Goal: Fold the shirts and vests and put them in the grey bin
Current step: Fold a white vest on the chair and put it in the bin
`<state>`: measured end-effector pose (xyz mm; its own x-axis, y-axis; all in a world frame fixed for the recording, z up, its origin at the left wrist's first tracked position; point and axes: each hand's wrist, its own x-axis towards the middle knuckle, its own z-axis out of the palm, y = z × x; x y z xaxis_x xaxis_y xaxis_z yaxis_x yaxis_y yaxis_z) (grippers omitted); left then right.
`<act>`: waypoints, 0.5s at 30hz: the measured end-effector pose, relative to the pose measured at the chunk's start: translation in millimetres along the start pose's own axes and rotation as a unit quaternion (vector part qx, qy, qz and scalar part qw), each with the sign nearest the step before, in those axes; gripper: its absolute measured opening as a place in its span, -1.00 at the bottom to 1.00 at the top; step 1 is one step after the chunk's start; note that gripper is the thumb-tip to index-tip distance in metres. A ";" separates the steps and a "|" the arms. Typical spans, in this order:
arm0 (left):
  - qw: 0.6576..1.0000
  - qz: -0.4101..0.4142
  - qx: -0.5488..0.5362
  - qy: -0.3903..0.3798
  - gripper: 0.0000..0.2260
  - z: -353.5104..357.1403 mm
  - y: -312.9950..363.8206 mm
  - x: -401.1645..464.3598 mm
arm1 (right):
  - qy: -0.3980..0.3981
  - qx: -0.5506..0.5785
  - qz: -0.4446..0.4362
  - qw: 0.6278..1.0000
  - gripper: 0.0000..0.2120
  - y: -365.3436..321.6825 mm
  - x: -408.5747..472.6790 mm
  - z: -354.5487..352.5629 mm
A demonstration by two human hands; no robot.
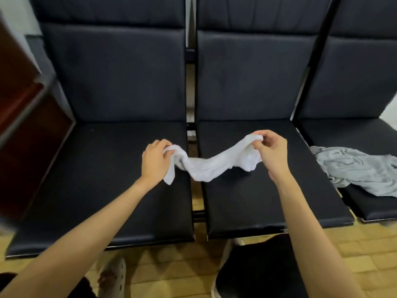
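Your left hand grips one end of the white garment, fingers curled round the bunched cloth; a short tail hangs below that fist. Your right hand pinches the other end between thumb and curled fingertips, held slightly farther and higher. The garment sags between both hands (its lowest fold appears to touch the seat) and spans the gap between the left seat and the middle seat. A grey garment lies crumpled on the right seat, well apart from both hands.
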<state>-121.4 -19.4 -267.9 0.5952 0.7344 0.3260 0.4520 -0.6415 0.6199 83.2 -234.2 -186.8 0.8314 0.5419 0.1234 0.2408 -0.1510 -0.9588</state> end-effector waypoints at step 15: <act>0.903 -0.020 -0.330 -0.275 -0.52 -158.6 107.6 -56.2 | -0.170 -0.025 -0.107 0.979 -0.90 -155.5 -89.1 50.8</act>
<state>-211.5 -94.6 -106.3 0.9088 0.4171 0.0032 0.0935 -0.2112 0.9730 -53.8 -216.9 -61.7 0.5458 0.8087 0.2196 0.4228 -0.0395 -0.9054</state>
